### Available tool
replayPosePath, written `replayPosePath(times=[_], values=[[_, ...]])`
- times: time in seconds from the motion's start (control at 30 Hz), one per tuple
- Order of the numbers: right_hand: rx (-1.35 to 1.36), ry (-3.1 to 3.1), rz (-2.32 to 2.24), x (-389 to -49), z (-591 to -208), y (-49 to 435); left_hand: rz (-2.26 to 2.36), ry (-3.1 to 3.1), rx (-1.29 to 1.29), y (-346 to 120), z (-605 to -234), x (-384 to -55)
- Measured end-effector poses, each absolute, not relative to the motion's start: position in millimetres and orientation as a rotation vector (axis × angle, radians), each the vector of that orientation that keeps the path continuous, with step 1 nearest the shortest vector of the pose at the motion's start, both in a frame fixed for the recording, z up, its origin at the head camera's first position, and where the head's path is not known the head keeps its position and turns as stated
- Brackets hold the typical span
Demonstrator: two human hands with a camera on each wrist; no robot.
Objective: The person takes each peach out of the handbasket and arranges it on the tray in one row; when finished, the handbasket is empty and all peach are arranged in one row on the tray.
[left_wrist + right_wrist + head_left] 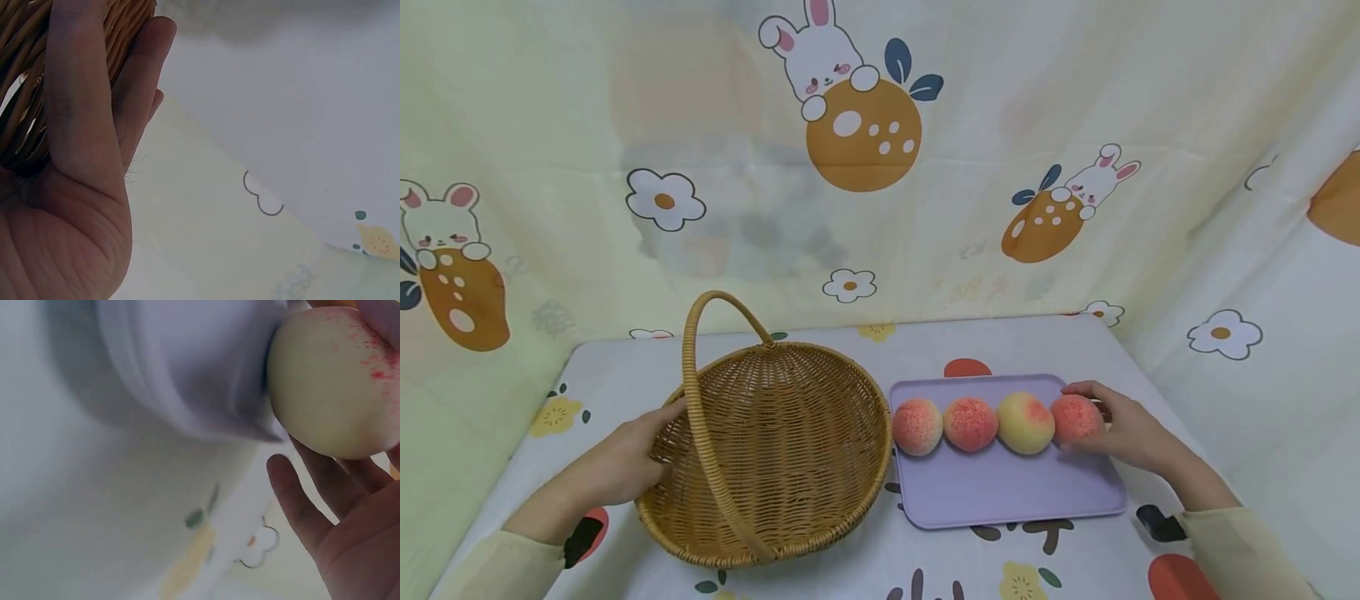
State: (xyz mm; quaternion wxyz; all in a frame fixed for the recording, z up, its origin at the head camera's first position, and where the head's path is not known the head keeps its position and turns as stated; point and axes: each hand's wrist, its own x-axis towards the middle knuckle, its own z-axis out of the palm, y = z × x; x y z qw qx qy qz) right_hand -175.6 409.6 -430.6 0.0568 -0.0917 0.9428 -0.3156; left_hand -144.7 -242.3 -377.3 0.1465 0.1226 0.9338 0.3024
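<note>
A wicker basket (797,442) with a tall arched handle (706,450) stands tilted on the table, its opening facing me. My left hand (621,462) grips its left rim beside the handle; up close in the left wrist view, fingers (84,106) lie along the woven side. Right of the basket, a lilac tray (1000,496) carries several peaches in a row. The rightmost peach (1075,417) is between the thumb and fingers of my right hand (1131,437). In the right wrist view that peach (331,387) shows a pale side with red specks.
Two reddish peaches (917,427) and a yellower peach (1026,423) sit to the left of the held one. A patterned white cloth (820,571) covers the table. Behind it and at both sides hang curtains (737,108) printed with rabbits and flowers.
</note>
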Motion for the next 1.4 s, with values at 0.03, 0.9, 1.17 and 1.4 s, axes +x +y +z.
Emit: replayPosePath(times=[0.03, 0.9, 1.17, 1.4], values=[[-0.284, 2.862, -0.937, -175, -429, 409, 0.865, 2.691, 0.357, -242, -377, -145], [-0.288, 2.852, -0.828, -177, -423, 409, 0.845, 2.706, 0.383, -243, -375, -145], [-0.283, 2.842, -0.830, -175, -422, 407, 0.857, 2.714, 0.421, -245, -373, -146], [-0.364, 2.828, -0.855, -171, -412, 404, 0.861, 2.719, 0.437, -248, -372, -145]])
